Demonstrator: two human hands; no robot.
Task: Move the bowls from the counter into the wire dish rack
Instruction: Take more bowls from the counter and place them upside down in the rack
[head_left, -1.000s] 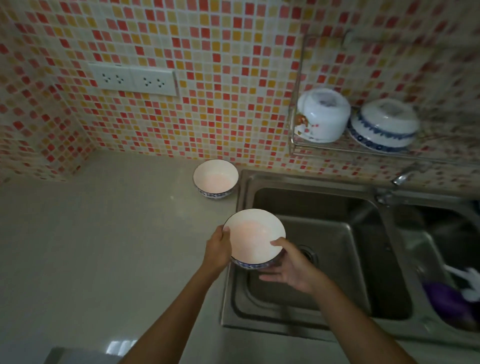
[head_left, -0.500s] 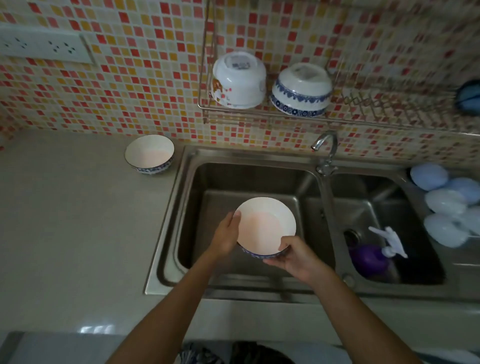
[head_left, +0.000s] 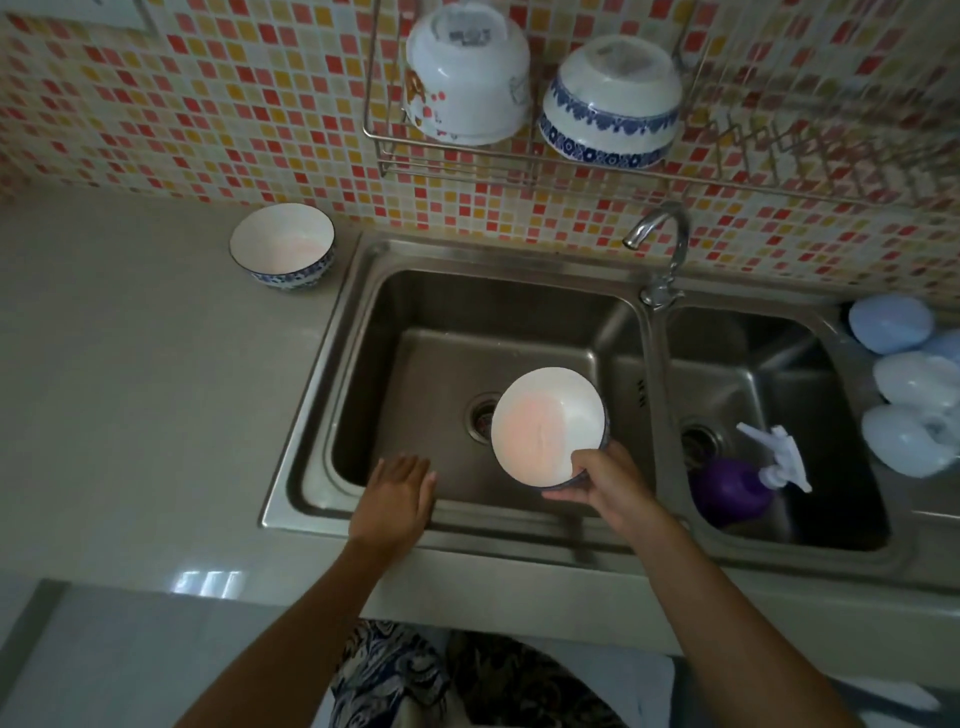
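Nearest the camera, the right hand (head_left: 602, 480) alone carries a white bowl (head_left: 548, 423) with a blue patterned outside, fingers curled under its base and thumb hooked over the near rim, above the left basin of the sink (head_left: 363, 291). The left hand (head_left: 397, 499) hangs open and empty, fingers spread, over the basin's front edge. A one-handed pinch at the rim is the weak point: if the bowl is wet it could slip and drop onto the steel below, and lifting it past the tap (head_left: 660, 234) risks a knock. Farther back, a second bowl (head_left: 283, 244) sits upright on the counter (head_left: 130, 364) just beside the sink's left edge, not yet moved. On the wall, the wire dish rack (head_left: 530, 161) already holds two bowls upside down, a flowered one (head_left: 467, 73) and a blue-banded one (head_left: 610, 96); free space looks to lie to their right, so a careless placement could strike them. Compared with half a second ago, the left hand has let go of the bowl, which now sits further right over the basin.
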